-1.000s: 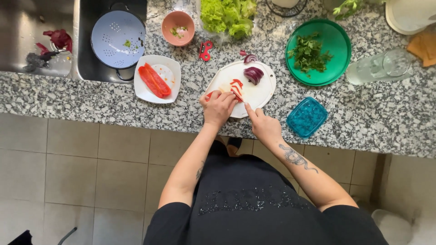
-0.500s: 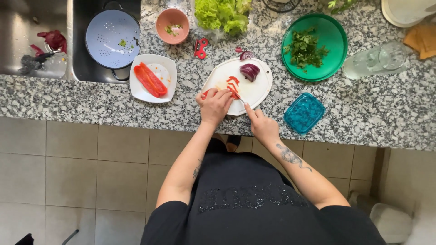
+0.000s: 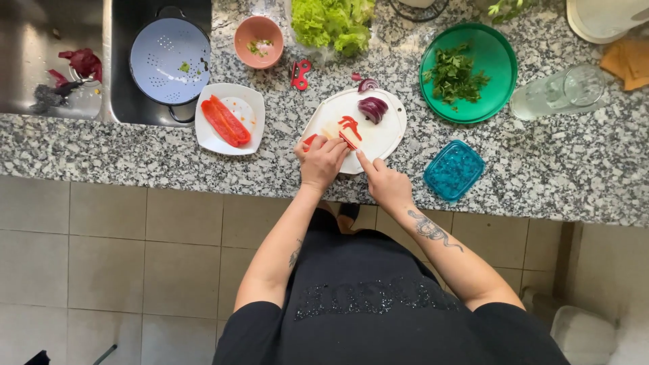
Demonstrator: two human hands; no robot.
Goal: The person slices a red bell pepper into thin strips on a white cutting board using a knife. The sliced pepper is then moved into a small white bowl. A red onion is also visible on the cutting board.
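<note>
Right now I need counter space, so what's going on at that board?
A person is cutting red pepper on a white cutting board. The left hand steadies the pepper; the right hand works what looks like a knife. A red onion half sits on the board, and more pepper waits on a square white plate.

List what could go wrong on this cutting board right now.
1. The left hand pins the red pepper strips right where the right hand works; if that hand holds a blade, which I cannot make out, fingertips could get nicked.
2. The white cutting board reaches the counter edge; a hard push might tip it off.
</note>
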